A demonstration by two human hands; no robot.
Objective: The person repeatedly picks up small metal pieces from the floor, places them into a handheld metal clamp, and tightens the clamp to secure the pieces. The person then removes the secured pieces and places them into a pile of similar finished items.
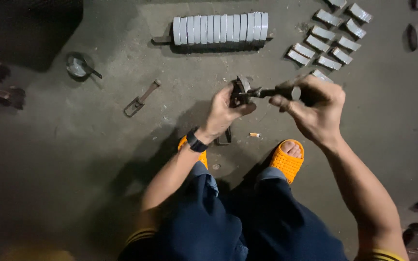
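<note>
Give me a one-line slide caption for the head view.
Left hand steadies a curved metal piece while right hand grips a dark tool against it, above a concrete floor.

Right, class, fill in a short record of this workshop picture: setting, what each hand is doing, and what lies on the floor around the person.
Setting: person seated over a dark concrete floor, orange sandals
Left hand: grips a curved metal piece
Right hand: closed on a dark tool handle that meets the piece
Far floor: packed row of grey curved pieces
Far right: loose grey pieces spread out
Left floor: small round pan, metal clamp
</note>
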